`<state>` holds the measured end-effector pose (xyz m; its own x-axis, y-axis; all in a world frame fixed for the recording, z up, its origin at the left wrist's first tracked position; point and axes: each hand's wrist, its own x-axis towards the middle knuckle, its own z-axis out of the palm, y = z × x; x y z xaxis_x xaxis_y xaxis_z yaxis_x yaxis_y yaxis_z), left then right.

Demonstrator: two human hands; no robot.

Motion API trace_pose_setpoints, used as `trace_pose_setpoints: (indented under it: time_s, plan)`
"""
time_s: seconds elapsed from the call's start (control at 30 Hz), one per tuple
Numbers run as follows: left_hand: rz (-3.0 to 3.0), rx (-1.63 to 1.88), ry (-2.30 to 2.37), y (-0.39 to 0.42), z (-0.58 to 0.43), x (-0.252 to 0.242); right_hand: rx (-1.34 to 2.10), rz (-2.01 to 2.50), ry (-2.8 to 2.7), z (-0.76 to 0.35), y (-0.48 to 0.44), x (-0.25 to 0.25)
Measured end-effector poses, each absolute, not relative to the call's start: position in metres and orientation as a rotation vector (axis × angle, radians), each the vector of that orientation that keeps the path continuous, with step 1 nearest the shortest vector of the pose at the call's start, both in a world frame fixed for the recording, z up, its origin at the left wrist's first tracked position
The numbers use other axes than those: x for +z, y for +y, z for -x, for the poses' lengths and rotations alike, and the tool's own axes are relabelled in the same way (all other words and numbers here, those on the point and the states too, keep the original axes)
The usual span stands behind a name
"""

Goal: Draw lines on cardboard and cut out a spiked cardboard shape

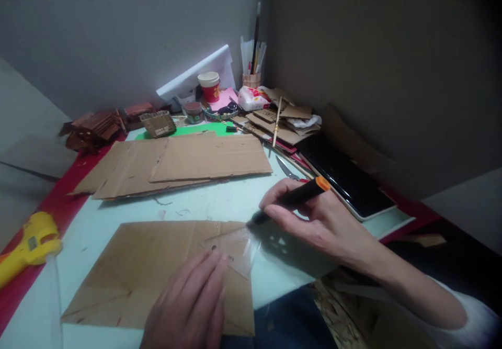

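A flat piece of brown cardboard (157, 265) lies near the table's front edge, with red marks at its lower left. On its right end rests a clear plastic set square (239, 255). My left hand (192, 302) lies on the cardboard, its outstretched fingertips pressing on the set square. Between the thumb and fingers of my right hand (306, 218) is a black marker (296, 197) with an orange end. The marker slants down, its tip end at the cardboard's upper right corner, by the set square's edge. Whether the tip touches the cardboard I cannot tell.
Larger cardboard sheets (204, 155) lie behind. Scissors (287, 168) and a black tablet-like slab (345, 173) are to the right. A yellow glue gun (33, 244) stands at the left edge. A paper cup (210, 87), cardboard scraps (274, 124) and a brush holder (251, 80) crowd the back.
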<state>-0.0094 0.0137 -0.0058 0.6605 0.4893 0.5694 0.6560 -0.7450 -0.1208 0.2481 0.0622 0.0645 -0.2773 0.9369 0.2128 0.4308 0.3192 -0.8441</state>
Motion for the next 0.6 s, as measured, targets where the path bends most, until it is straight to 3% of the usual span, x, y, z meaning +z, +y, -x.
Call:
trace_pose_setpoints:
  time_s: [0.6]
  plan:
    - [2.641,-0.775,-0.914,0.015,0.017,-0.005,0.765,1.086,-1.697,-0.256,0.042,0.043]
